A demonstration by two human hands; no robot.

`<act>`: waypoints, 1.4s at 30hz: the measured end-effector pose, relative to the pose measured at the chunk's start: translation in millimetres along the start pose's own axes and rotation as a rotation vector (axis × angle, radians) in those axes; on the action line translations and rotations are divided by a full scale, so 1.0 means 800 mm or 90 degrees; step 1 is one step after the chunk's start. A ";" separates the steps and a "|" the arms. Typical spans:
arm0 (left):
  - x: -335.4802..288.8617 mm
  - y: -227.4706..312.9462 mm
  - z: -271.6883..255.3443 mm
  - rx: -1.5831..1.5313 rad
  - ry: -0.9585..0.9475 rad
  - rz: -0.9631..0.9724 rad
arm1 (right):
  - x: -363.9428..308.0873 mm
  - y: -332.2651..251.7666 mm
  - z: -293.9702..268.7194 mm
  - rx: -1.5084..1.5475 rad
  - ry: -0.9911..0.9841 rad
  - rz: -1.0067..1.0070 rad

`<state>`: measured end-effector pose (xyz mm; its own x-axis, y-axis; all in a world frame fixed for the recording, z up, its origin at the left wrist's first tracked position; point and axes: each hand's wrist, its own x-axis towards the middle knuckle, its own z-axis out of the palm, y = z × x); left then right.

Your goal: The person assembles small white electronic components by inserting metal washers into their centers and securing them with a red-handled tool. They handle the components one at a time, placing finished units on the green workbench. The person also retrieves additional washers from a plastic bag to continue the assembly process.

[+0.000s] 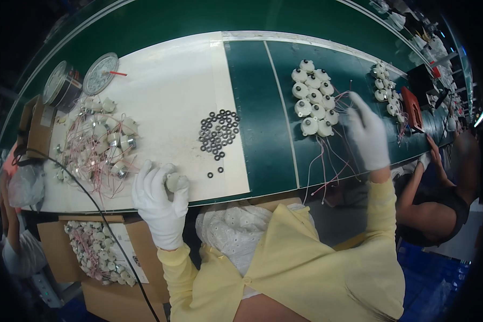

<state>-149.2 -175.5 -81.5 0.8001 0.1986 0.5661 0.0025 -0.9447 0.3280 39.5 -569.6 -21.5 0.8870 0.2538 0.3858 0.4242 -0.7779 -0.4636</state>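
The desk [255, 70] has a dark green top and spans the view. A white sheet [166, 75] covers its left-hand part. Below the desk's left front edge stands a cardboard box [104, 300], flaps spread, filled with white wired units.

On the left of the sheet lies a loose pile of wired units [99, 134], white and metallic, with tangled pink leads. On the green area, a block of white units [313, 96] stands in close rows, dark centres facing up, leads trailing toward the front edge. A smaller group of white units [387, 91] lies farther right.

The right hand [369, 137], white-gloved and blurred, is just beside the right side of the block, near its pink leads. Its fingers are extended; whether they grip anything cannot be told. The left hand [161, 201], also gloved, is at the front edge of the sheet, fingers curled, retaining one round white unit [173, 182] near the thumb.

A clear round tub [63, 88] and a round lid [101, 73] are located behind the pile. Small black rings [218, 133] lie loosely grouped near the sheet's right edge.
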 end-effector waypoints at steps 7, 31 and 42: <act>-0.003 0.010 -0.004 -0.020 0.060 -0.047 | -0.051 -0.075 -0.024 0.142 0.213 0.087; 0.130 -0.017 -0.017 0.208 0.075 0.144 | -0.078 -0.176 0.039 1.061 -0.315 0.120; 0.125 -0.066 0.010 0.339 -0.062 0.112 | -0.044 -0.135 0.015 0.431 -0.662 0.094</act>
<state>-64.8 -108.0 -48.5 0.8676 0.0247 0.4967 0.1458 -0.9675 -0.2064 -35.3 -487.7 4.9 0.5276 0.7625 -0.3744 0.0432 -0.4643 -0.8846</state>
